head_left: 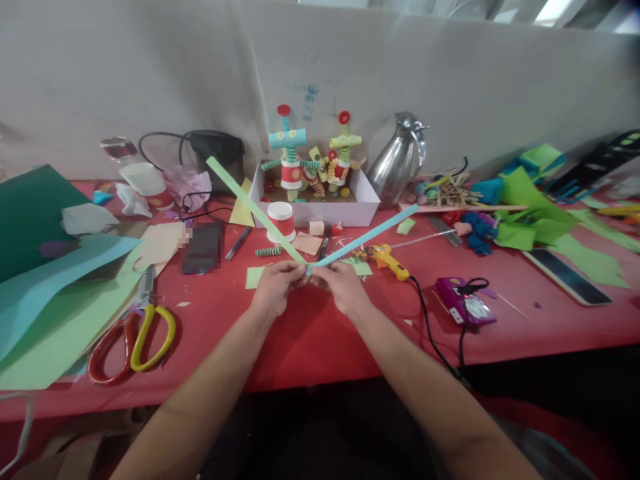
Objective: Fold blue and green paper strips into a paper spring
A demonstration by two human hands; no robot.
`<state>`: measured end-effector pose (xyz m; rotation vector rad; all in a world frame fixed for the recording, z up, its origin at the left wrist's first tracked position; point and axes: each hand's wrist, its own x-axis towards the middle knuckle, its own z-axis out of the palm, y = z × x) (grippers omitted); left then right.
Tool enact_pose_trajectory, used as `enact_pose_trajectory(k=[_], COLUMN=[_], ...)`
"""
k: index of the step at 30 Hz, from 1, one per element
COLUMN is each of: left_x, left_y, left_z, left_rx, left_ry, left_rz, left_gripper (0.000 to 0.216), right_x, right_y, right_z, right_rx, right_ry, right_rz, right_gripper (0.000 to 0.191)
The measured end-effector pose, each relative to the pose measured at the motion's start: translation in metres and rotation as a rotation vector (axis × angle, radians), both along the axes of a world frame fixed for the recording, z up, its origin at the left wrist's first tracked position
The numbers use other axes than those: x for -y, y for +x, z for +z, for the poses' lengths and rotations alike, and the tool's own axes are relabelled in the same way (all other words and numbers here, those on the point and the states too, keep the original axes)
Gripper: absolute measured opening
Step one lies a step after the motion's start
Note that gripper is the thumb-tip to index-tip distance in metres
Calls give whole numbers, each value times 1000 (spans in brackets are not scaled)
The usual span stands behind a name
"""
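Note:
My left hand (275,285) and my right hand (339,285) meet above the red table (310,333), fingers pinched together. Between them they hold the joined ends of two paper strips. The green paper strip (253,207) runs up and to the left from my left hand. The blue paper strip (367,237) runs up and to the right from my right hand. The strips form a V with its point at my fingertips. A small green paper square (254,277) lies just left of my left hand.
Scissors (135,333) and coloured paper sheets (55,293) lie at left. A white box (320,197) with paper-cup figures stands behind, with a red-and-white cup (281,220) before it. A yellow glue gun (387,259), a power strip (465,301), a metal jug (397,160) and green scraps (540,213) are at right.

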<state>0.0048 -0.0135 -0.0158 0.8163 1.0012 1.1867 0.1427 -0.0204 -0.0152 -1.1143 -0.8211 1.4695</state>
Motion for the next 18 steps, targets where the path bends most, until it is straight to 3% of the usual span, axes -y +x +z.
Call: enact_pose_trajectory(k=[4,10,18], left_x=[0,-2,-2], left_y=[-2,-8,-7], left_z=[0,2,3], left_rx=[-37,-20,0], left_ry=[45,-17,-46], left_rz=[-32,-151,-100], left_gripper=[24,23,19], right_x=[0,-2,-2], right_y=[-1,1,3], right_z=[1,0,2], right_rx=[-25,-16,-29], right_ry=[-33,-65,-76], right_rz=[-6,-53,-32], right_gripper=[12,14,12])
